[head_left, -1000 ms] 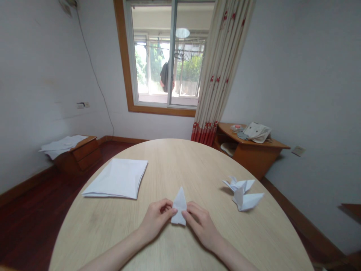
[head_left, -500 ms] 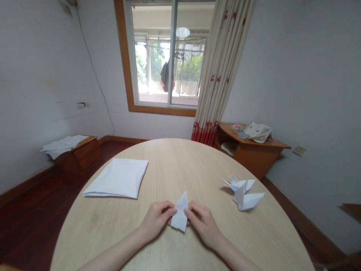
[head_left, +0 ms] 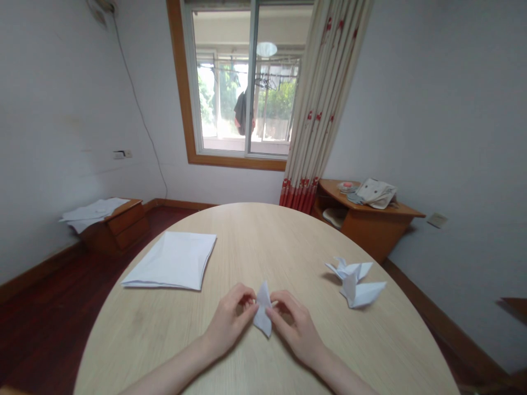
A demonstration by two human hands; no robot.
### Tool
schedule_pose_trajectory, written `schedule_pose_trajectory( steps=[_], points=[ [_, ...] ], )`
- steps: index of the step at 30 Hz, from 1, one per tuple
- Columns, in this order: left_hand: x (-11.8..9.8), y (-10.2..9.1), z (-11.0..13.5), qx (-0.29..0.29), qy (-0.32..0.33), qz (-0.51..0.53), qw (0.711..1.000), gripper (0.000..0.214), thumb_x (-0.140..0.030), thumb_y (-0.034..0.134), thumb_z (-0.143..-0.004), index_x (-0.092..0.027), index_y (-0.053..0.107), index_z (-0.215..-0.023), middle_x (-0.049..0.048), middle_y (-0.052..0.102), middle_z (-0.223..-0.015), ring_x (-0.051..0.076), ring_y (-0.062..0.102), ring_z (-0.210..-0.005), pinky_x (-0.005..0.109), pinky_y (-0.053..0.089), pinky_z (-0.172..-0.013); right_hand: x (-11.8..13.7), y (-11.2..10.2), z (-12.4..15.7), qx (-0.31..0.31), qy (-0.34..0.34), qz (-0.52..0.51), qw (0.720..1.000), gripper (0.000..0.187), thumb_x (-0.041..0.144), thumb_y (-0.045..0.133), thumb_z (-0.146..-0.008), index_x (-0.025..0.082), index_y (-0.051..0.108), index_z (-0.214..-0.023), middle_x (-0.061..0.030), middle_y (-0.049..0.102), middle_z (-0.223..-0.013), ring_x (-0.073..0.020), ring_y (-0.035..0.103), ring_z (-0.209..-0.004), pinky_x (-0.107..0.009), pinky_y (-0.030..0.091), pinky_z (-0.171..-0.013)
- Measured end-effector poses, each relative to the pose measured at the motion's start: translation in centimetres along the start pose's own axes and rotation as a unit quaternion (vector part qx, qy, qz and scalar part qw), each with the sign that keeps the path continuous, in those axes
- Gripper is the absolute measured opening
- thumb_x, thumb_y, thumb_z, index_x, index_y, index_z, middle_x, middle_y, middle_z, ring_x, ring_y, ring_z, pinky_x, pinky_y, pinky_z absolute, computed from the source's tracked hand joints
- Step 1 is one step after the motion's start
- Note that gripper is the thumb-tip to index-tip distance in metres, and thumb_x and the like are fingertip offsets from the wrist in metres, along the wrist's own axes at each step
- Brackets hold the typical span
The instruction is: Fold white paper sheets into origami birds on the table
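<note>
Your left hand (head_left: 230, 318): thumb and fingers brought together, pinching the near-left edge of the folded paper (head_left: 263, 308). Your right hand (head_left: 297, 322): same grip, thumb on the face of the paper, fingers curled at its right edge. Both hands are thus clamped on the one piece; the fingertips behind it are hidden.

Paper position: directly between your two hands, in contact with both thumbs. It is white, narrow and pointed. The upper tip rises past your fingertips, pointing away from you; the lower end juts out below your thumbs, toward you, its tip leaning to the right-hand side. Whether the paper touches the table (head_left: 263, 236) beneath your hands cannot be told.

Surroundings, taken from the hands: the stack (head_left: 171, 260) of white sheets lies flat on the table, to the left of your left hand and farther out, well apart from it. To the right of your right hand, also farther out and well apart, are two folded figures in white paper. The front figure (head_left: 366, 294) is the nearer to your right hand; the rear figure (head_left: 357, 269) sits just beyond it, partly overlapped in this view. Whether those two touch cannot be told.
</note>
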State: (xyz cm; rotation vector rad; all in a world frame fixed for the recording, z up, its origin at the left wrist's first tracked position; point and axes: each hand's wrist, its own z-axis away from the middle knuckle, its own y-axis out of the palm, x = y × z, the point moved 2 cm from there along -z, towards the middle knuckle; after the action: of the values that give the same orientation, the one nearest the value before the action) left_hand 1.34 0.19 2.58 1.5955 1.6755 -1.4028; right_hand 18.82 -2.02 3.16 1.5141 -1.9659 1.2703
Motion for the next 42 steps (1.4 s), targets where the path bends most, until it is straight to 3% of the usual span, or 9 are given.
schedule_pose_trajectory(
  steps=[6,14,22,29,36,42],
  points=[
    [-1.2,-0.1,0.0,0.067,0.024,0.017,0.997,0.023,-0.032,0.046,-0.095,-0.019,0.064,-0.089,0.0053,0.064,-0.09,0.019,0.058,-0.088,0.028,0.043,-0.081,0.0,0.0,0.1,0.044,0.016,-0.046,0.998,0.021,0.04,0.049,-0.095,0.021,0.057,-0.097,-0.0036,0.061,-0.09,-0.0155,0.061,-0.081,-0.027,0.051,-0.073],
    [-0.6,0.1,0.1,0.083,0.026,0.037,0.995,0.024,-0.035,0.049,-0.094,-0.018,0.064,-0.085,0.0044,0.062,-0.087,0.019,0.057,-0.085,0.028,0.042,-0.078,-0.3,0.0,-0.1,0.073,0.033,-0.065,0.995,0.032,0.048,0.04,-0.097,0.021,0.057,-0.09,-0.0041,0.059,-0.089,-0.0176,0.057,-0.084,-0.03,0.044,-0.077],
    [-0.7,0.2,0.1,0.077,0.005,0.024,0.997,0.032,-0.036,0.042,-0.096,-0.017,0.064,-0.085,0.0057,0.063,-0.085,0.019,0.058,-0.083,0.028,0.043,-0.078,-0.5,0.1,-0.2,0.071,0.047,-0.069,0.994,0.031,0.04,0.036,-0.1,0.022,0.058,-0.088,-0.0036,0.059,-0.087,-0.017,0.055,-0.082,-0.029,0.042,-0.075],
    [-0.2,0.4,0.2,0.053,-0.068,0.056,0.995,0.026,-0.038,0.052,-0.09,-0.015,0.065,-0.086,0.0068,0.066,-0.083,0.019,0.063,-0.076,0.026,0.047,-0.067,0.2,-0.1,-0.2,0.064,0.025,-0.063,0.996,0.024,0.033,0.04,-0.099,0.021,0.057,-0.087,-0.0043,0.06,-0.088,-0.0169,0.056,-0.084,-0.029,0.043,-0.076],
    [-0.9,0.7,0.5,0.035,-0.058,0.042,0.997,0.026,-0.038,0.053,-0.09,-0.016,0.062,-0.08,0.0042,0.063,-0.077,0.016,0.06,-0.068,0.022,0.046,-0.06,1.2,0.2,-0.1,0.074,-0.008,-0.031,0.997,0.021,0.026,0.041,-0.097,0.02,0.054,-0.083,-0.0048,0.058,-0.087,-0.0161,0.057,-0.083,-0.028,0.044,-0.075],
    [-1.1,0.8,0.7,0.02,-0.064,0.035,0.997,0.027,-0.038,0.049,-0.091,-0.017,0.059,-0.079,0.004,0.061,-0.074,0.016,0.058,-0.065,0.023,0.045,-0.059,1.0,0.4,0.0,0.038,-0.02,0.002,0.999,0.018,0.02,0.041,-0.095,0.021,0.05,-0.078,-0.0032,0.057,-0.082,-0.0148,0.055,-0.076,-0.026,0.044,-0.069]
  ],
)
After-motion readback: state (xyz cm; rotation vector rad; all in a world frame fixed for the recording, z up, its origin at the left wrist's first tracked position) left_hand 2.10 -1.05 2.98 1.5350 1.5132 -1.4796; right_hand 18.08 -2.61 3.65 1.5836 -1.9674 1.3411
